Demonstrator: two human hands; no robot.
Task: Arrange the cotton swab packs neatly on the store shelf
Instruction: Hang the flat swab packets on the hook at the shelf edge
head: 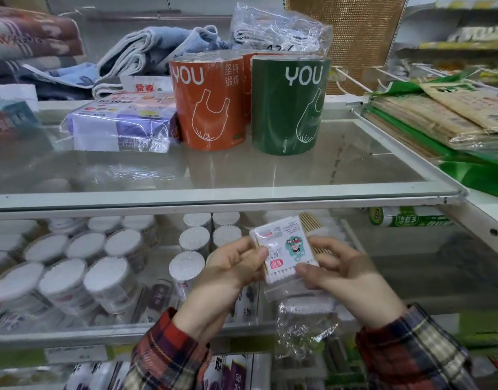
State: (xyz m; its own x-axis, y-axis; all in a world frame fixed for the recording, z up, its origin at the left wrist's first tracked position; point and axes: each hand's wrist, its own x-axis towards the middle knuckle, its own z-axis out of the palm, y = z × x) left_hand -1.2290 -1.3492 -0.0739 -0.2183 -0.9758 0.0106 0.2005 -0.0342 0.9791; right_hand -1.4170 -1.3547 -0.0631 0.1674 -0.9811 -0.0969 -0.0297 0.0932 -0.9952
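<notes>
Flat square clear-plastic pack of white-tipped cotton swabs [283,249] held in both hands before the lower glass shelf [129,332].

Left hand [233,266] pinching the pack's 9 o'clock edge, thumb on the face; right hand [338,273] clamped on the 3 o'clock edge, thumb at the 5 o'clock corner. Round white-topped swab tubs [107,277] standing at 9 o'clock of the pack. Orange cylinder [208,105] and green cylinder [288,105] at 12 o'clock on the upper shelf, just beside each other.

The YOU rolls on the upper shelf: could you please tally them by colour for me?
Orange YOU rolls: 2, the second partly hidden behind the first
Green YOU roll: 1
Total: 3
</notes>
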